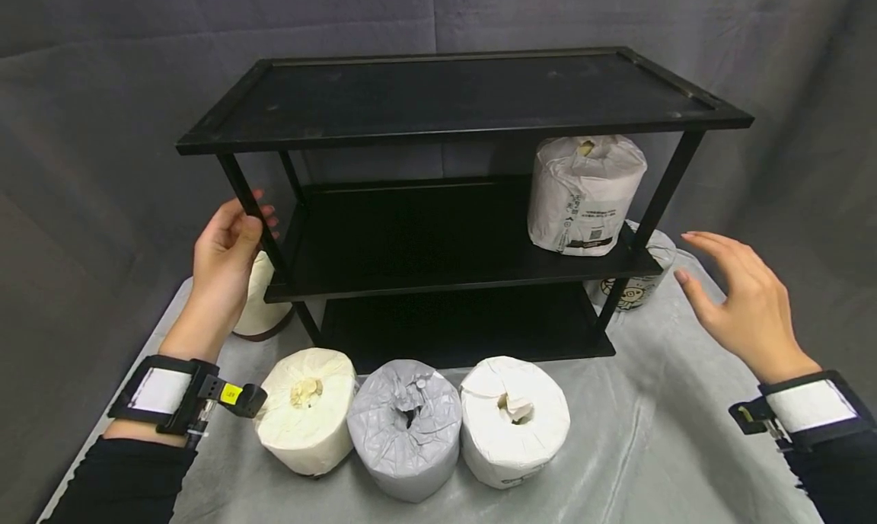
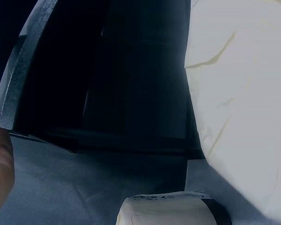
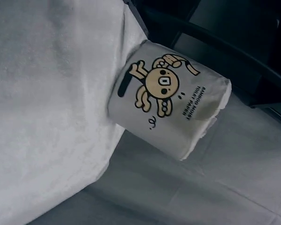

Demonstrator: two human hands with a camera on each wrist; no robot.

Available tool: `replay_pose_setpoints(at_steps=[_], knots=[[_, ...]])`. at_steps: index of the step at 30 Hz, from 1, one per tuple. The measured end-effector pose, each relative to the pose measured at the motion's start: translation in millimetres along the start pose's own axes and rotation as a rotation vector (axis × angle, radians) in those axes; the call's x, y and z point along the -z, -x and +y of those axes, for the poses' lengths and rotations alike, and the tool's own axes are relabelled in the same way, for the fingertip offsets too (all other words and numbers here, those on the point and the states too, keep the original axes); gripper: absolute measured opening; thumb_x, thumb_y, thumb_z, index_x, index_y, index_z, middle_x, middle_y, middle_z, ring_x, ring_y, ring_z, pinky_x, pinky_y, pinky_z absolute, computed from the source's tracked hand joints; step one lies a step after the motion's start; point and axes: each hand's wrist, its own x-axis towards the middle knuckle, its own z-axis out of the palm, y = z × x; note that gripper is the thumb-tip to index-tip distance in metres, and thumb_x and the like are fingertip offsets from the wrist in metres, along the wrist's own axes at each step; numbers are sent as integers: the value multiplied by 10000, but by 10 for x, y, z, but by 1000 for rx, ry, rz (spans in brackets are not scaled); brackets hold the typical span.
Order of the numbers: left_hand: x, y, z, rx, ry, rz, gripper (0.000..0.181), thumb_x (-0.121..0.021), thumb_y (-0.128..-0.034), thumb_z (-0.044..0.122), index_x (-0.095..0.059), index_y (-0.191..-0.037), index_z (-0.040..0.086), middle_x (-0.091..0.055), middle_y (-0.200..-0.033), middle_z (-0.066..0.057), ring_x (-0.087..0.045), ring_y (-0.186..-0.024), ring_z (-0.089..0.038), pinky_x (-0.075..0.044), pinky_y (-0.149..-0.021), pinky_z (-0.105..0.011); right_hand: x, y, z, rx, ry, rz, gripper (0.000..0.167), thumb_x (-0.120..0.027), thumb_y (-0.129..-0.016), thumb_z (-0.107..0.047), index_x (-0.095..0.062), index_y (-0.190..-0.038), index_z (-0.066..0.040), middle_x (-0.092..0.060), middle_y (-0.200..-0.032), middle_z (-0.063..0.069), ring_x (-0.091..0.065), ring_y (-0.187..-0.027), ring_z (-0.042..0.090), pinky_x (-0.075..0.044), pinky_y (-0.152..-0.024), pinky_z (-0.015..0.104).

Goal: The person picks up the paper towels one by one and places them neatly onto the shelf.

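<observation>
Head view: the left hand [image 1: 226, 241] gripped the near left post [image 1: 239, 185] of the black rack [image 1: 445, 91]; the right hand [image 1: 745, 301], wide and empty, hung at right. I feared a tug could topple the wrapped roll [image 1: 586, 193] off the middle shelf's right end onto the counter [image 1: 658, 448].

rack [image 1: 466, 94]: smooth, matt, seemingly metal | wrapped rolls [image 1: 411, 463]: wrinkled, papery | tablecloth [image 1: 658, 440]: creased cloth | backdrop [image 1: 342, 10]: matt cloth
</observation>
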Motion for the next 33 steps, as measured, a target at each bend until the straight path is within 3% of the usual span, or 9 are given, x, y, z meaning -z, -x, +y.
replay_pose_setpoints(at_steps=[6,12,21,33], knots=[[8,10,5,-3,-5,7,326,-594,-932,178,-632,-1246,97,-639,-1067,-36,-602,-1000,-175,-484,-933,-231,-78,24,47,-46,-1,-50,474,-720,-874,-161,-611,-1331,-103,-601,-1316,134,-544,-1194,376,-448,-976,535],[14,0,6,-5,-7,7,325,-597,-927,178,-636,-1240,96,-639,-1063,-38,-607,-996,-174,-493,-924,-241,-162,35,137,-72,11,-104,459,-706,-890,-169,-600,-1330,-95,-595,-1309,148,-536,-1190,389,-433,-900,600],[29,-6,-9,-4,-8,4,334,-611,-913,197,-643,-1232,104,-638,-1071,-48,-605,-1005,-188,-489,-933,-233,-268,42,262,-190,-2,-222,447,-656,-937,-206,-561,-1359,-92,-540,-1352,209,-485,-1227,446,-394,-904,657],[15,-7,-9,9,-21,11,337,-621,-909,206,-647,-1230,109,-639,-1075,-45,-611,-1003,-177,-482,-939,-225,-390,-39,392,-209,-9,-384,487,-652,-945,-239,-516,-1368,-39,-481,-1391,261,-433,-1256,483,-352,-960,694]])
